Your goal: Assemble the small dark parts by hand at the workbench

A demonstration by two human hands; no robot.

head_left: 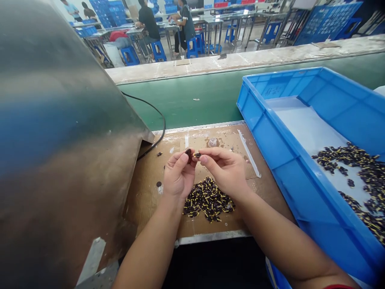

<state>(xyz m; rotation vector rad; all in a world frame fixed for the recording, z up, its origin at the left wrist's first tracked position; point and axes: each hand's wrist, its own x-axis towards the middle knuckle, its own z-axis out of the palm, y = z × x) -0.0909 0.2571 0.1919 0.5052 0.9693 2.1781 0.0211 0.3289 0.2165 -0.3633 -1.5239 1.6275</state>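
Note:
Above the cardboard-covered work surface (144, 200), my left hand (179, 172) pinches a dark round piece (188, 152) between thumb and fingers. Close beside it, my right hand (225, 168) holds a small black-and-yellow part (197, 155) at its fingertips, and the two pieces almost meet. Whether they touch is too small to tell. Below my hands lies a pile of small black-and-yellow parts (207, 200). A dark disc (159, 184) lies on the cardboard to the left of the pile.
A large metal housing (60, 140) stands at the left, with a black cable (159, 112) beside it. At the right, a blue crate (282, 132) holds more black-and-yellow parts (361, 168). Behind runs a green belt (186, 100). People sit at tables farther back.

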